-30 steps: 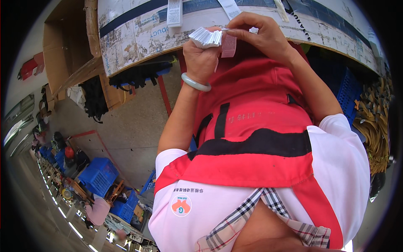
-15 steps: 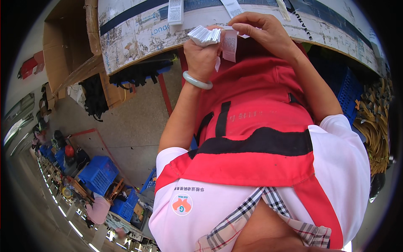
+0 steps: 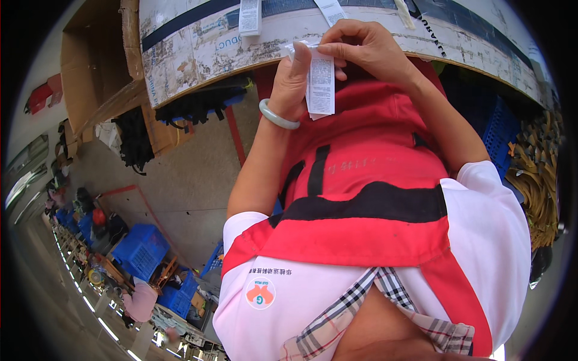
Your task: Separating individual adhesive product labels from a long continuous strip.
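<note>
In my left hand (image 3: 289,87) is a bundle of narrow white printed labels (image 3: 321,87), hanging down in front of the red apron. The left thumb stands up along the bundle's edge, and a pale bangle circles that wrist. My right hand (image 3: 374,53) pinches the top end of the labels between thumb and fingers, close to the left thumb. Whether it grips one label or several cannot be made out. On the table lie a pile of similar labels (image 3: 250,18) and another label strip (image 3: 330,11).
The table (image 3: 198,69) has a worn, cardboard-covered top; its front edge runs just beyond my hands. An open cardboard box (image 3: 96,66) stands at the left. Black straps (image 3: 201,103) hang below the table. A blue crate (image 3: 500,129) and brown strips (image 3: 536,174) are at the right.
The bundle has turned from its fanned ends facing up to a printed face showing. My right hand has moved left onto its top end, and the left thumb has lifted upright.
</note>
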Demonstrator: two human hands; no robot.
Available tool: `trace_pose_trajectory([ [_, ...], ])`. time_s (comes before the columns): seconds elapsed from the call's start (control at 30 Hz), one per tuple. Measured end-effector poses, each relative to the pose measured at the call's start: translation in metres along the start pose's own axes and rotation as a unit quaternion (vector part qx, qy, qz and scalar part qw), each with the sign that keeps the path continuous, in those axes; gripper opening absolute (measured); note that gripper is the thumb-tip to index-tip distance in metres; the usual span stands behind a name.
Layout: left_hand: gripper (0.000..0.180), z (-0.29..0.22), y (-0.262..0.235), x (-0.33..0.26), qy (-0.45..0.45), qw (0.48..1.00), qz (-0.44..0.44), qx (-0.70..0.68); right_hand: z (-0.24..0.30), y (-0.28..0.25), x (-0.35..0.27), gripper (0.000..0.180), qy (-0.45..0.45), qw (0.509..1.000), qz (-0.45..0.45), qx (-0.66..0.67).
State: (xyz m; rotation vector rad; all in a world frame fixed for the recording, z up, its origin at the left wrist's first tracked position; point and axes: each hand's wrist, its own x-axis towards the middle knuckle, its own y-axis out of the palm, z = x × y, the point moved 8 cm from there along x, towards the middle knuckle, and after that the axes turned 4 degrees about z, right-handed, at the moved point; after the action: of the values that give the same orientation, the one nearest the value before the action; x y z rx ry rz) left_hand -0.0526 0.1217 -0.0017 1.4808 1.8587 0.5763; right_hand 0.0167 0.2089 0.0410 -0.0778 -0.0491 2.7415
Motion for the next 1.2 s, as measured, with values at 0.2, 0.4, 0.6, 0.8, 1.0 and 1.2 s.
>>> trace_pose_trajectory([
  [0.2,0.019,0.014,-0.020,0.003,-0.036,0.999,0.004,-0.023,-0.006,-0.019,-0.009,0.020,-0.050,0.989,-0.067,-0.120],
  [0.4,0.016,0.014,-0.021,-0.001,-0.053,0.998,-0.023,0.025,0.011,-0.134,-0.041,0.023,0.026,0.806,-0.296,-0.512],
  [0.6,0.012,0.022,-0.011,0.005,-0.074,0.997,-0.016,-0.001,-0.019,-0.154,-0.053,0.022,0.024,0.829,-0.338,-0.446],
  [0.8,0.012,0.017,-0.019,0.000,-0.068,0.998,-0.017,0.009,0.027,-0.128,-0.047,0.012,-0.017,0.811,-0.368,-0.454],
  [1.0,0.013,0.013,-0.018,0.002,-0.065,0.996,-0.033,0.053,0.034,-0.064,0.011,0.012,-0.152,0.877,-0.169,-0.423],
  [1.2,0.013,0.006,-0.017,0.001,-0.028,0.993,-0.055,0.104,0.013,-0.057,0.039,0.012,-0.173,0.874,-0.153,-0.426],
])
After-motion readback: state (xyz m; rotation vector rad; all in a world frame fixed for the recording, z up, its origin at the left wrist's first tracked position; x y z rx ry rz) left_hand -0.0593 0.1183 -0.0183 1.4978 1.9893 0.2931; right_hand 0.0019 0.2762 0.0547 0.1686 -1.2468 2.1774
